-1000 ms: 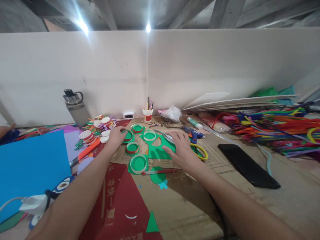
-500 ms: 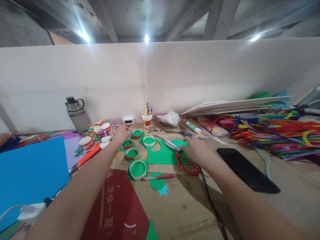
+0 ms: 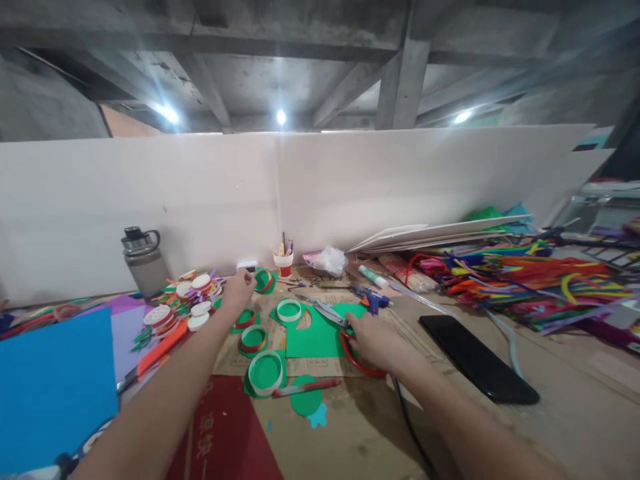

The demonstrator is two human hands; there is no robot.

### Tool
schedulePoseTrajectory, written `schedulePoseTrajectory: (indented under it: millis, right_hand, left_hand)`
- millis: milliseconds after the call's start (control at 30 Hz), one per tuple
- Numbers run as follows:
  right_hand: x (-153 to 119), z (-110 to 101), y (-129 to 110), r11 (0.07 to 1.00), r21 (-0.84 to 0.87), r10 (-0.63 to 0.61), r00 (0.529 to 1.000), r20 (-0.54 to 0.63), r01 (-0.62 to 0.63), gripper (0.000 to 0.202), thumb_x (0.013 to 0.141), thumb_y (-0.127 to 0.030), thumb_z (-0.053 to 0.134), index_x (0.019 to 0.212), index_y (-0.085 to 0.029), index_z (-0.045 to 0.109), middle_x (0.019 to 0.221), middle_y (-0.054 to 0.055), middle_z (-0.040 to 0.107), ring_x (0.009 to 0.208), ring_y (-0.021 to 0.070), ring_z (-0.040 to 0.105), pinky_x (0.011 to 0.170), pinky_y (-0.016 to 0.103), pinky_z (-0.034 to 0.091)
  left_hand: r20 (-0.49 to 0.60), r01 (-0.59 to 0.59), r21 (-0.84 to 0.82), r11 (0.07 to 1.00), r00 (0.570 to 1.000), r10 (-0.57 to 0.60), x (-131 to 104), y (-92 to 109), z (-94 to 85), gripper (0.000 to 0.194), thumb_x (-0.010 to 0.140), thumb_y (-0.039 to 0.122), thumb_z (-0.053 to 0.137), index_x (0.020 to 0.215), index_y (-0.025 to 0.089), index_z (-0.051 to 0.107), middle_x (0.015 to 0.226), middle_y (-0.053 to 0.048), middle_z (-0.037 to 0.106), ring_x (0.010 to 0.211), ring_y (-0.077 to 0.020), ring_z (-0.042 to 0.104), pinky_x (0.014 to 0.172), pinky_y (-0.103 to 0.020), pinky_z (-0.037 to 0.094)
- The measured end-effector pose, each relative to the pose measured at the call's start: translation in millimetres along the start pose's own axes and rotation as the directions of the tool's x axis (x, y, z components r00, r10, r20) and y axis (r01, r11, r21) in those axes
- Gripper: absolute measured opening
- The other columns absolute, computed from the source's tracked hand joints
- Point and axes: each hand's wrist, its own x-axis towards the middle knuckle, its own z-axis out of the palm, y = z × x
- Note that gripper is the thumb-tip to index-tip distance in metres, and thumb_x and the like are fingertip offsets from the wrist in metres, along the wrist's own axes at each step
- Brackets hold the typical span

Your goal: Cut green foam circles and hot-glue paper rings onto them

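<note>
My left hand (image 3: 241, 287) pinches the edge of a green paper piece bearing a red-and-white ring (image 3: 265, 281), which looks slightly raised. My right hand (image 3: 373, 341) has its fingers closed around the scissors (image 3: 330, 312) near the pivot, covering part of the red handles. The blades lie over a green paper sheet (image 3: 313, 341) with a round cutout. Several similar rings on green paper, among them a large white-rimmed ring (image 3: 265, 373), lie between my arms. Closer to me are a red pen (image 3: 310, 387), a green paper disc (image 3: 306, 402) and a light-blue paper shape (image 3: 319, 416).
A blue glue gun (image 3: 373, 301) and a glue stick (image 3: 373, 277) lie beyond my right hand. A black phone (image 3: 477, 359) and colourful pipe cleaners (image 3: 530, 273) are at right. At left stand a bottle (image 3: 145, 261) and decorated reels (image 3: 161, 319); a pen cup (image 3: 283, 261) is behind.
My left hand has moved right to the far ring's paper, which has risen a little. My right hand has come down from near the glue gun onto the scissors. The view has tilted up.
</note>
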Motion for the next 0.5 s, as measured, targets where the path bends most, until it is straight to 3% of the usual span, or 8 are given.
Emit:
schedulePoseTrajectory:
  millis: [133,300,400,500]
  right_hand:
    - [4,-8,-4,1.0,-0.021,0.02,0.998,-0.067,-0.021,0.016,0.075,-0.027,0.061,0.09,-0.022,0.065,0.076,0.015,0.062,0.07,0.032,0.065,0.056,0.043,0.048]
    - [6,-29,-7,0.994,0.108,0.039,0.994,-0.103,-0.028,0.022,0.082,-0.03,0.055,0.096,-0.018,0.064,0.074,0.012,0.063,0.068,0.0277,0.063,0.057,0.036,0.044]
    - [8,-36,-8,0.982,0.185,0.045,0.993,-0.113,-0.024,0.029,0.085,-0.028,0.046,0.109,-0.016,0.059,0.089,0.014,0.066,0.082,0.0276,0.064,0.066,0.036,0.046]
    - [10,-35,-9,0.914,0.406,0.097,0.977,-0.192,-0.011,0.035,0.081,-0.027,0.047,0.114,-0.015,0.053,0.094,0.012,0.065,0.085,0.0269,0.062,0.071,0.037,0.047]
  left_hand:
    - [-0.095,-0.02,-0.099,0.995,0.995,0.01,-11,6,-12.3,0.008,0.074,0.018,0.054,0.068,0.021,0.049,0.067,-0.002,0.059,0.069,-0.019,0.056,0.069,-0.029,0.038]
    - [-0.131,0.018,-0.343,0.939,0.989,-0.067,-20,7,-23.6,0.013,0.073,0.024,0.059,0.066,0.02,0.049,0.065,0.001,0.053,0.067,-0.0157,0.052,0.069,-0.028,0.04]
    - [-0.092,0.079,-0.547,0.833,0.984,-0.153,-22,3,-27.8,0.019,0.076,0.035,0.061,0.074,0.019,0.051,0.07,0.001,0.056,0.065,-0.0134,0.053,0.064,-0.027,0.043]
    - [-0.017,0.132,-0.726,0.675,0.978,-0.209,-24,0,-32.8,0.027,0.077,0.044,0.061,0.085,0.02,0.052,0.076,0.0,0.06,0.063,-0.0115,0.057,0.061,-0.026,0.047]
